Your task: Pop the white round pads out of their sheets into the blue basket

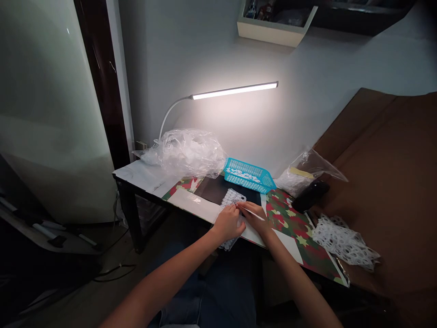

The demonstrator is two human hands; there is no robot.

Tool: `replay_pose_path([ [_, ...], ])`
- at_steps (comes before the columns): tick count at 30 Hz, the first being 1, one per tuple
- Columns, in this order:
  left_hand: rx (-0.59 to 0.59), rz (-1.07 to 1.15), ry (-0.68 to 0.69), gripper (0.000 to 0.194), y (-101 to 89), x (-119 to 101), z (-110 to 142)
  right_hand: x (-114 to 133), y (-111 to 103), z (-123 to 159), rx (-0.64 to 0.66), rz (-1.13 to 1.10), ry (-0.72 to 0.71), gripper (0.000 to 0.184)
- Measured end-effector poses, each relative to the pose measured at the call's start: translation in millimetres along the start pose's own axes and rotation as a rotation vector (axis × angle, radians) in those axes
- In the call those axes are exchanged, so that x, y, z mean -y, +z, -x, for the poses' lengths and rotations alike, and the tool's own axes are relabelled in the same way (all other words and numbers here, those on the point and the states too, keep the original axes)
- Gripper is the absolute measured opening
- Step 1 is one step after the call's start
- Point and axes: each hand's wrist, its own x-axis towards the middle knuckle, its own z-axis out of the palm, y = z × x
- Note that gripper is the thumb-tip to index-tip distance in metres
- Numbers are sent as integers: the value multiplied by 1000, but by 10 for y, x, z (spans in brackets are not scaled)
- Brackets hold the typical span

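At the front edge of the table, my left hand is closed on a white, bumpy, lace-like strip. One end of the strip lies over a black sheet; the other hangs below my hand past the edge. My right hand grips a thin white pen-like tool, its tip meeting the strip close to my left fingertips. The exact kind of tool is too small to tell. Behind both hands sits a turquoise basket holding small white pieces.
A crumpled clear plastic bag fills the back left, under a lit lamp. To the right are a bag of white material, a black object and a white openwork bundle. Large brown cardboard stands beside the table.
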Motion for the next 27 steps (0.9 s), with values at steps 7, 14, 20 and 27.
replay_pose_path([
  [7, 0, -2, -1, 35, 21, 10, 3, 17, -3, -3, 6, 15, -26, 25],
  [14, 1, 9, -2, 36, 6, 3, 2, 36, -30, 9, 61, -19, -38, 25],
  [20, -2, 14, 1, 35, 17, 15, 5, 30, -42, 27, 56, -35, -5, 23],
  [27, 3, 0, -2, 37, 0, -1, 7, -13, -11, 28, 46, -50, 24, 24],
])
